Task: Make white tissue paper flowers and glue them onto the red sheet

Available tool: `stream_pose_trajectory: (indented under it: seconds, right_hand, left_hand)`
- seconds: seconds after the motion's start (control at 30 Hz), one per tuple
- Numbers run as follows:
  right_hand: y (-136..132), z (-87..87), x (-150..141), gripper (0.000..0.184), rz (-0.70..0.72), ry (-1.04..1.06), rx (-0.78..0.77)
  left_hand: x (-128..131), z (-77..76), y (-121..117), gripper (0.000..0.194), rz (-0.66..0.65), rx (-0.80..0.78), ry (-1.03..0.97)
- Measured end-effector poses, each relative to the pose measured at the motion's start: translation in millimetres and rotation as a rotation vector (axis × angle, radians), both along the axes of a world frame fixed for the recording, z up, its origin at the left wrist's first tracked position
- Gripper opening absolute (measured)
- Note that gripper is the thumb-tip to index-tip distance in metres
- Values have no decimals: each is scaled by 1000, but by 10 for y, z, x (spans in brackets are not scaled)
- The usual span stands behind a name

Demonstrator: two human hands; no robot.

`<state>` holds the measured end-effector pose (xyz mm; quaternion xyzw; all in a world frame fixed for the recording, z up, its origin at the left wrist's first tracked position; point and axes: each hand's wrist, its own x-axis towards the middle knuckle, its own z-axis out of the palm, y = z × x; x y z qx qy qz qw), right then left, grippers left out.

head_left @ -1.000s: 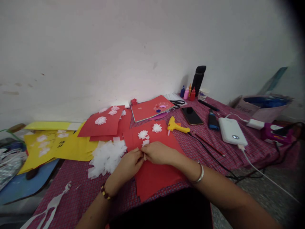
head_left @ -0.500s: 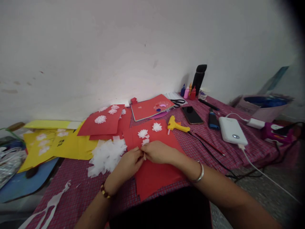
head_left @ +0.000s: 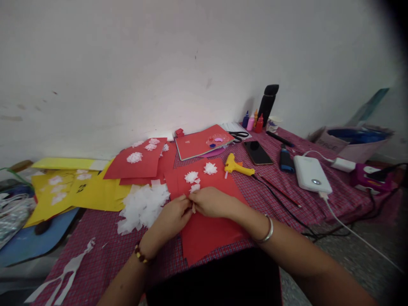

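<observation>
Over a sheet of red paper (head_left: 210, 238), my left hand (head_left: 174, 216) and my right hand (head_left: 212, 203) meet, fingertips pinched together on a small piece of white paper (head_left: 194, 208). Just beyond my fingers, a partly made white paper flower (head_left: 195, 187) lies on the red sheet. Two fuller white flowers sit farther up it, one on the left (head_left: 191, 177) and one on the right (head_left: 210, 168). Left of my left hand spreads a heap of cut white paper pieces (head_left: 143, 208). My fingers hide part of the piece they pinch.
A yellow glue gun (head_left: 239, 165) lies right of the red sheet, its cord trailing past a pencil (head_left: 280, 191). Farther right are a phone (head_left: 257, 152) and a white power bank (head_left: 312, 174). Red sheets with flowers (head_left: 137, 168) and yellow bags (head_left: 95, 193) lie left.
The view has shifted very slightly. Both hands stay together at the same spot on the red sheet, still pinching, with hardly any finger movement visible.
</observation>
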<state>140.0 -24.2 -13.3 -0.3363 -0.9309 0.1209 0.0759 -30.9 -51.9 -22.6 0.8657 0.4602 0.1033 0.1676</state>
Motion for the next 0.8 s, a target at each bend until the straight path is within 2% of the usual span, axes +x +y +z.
stream_pose_trajectory:
  seconds: [0.8]
  right_hand:
    - [-13, -6, 2, 21, 4, 1, 5]
  left_hand:
    - [-17, -20, -11, 21, -7, 1, -35]
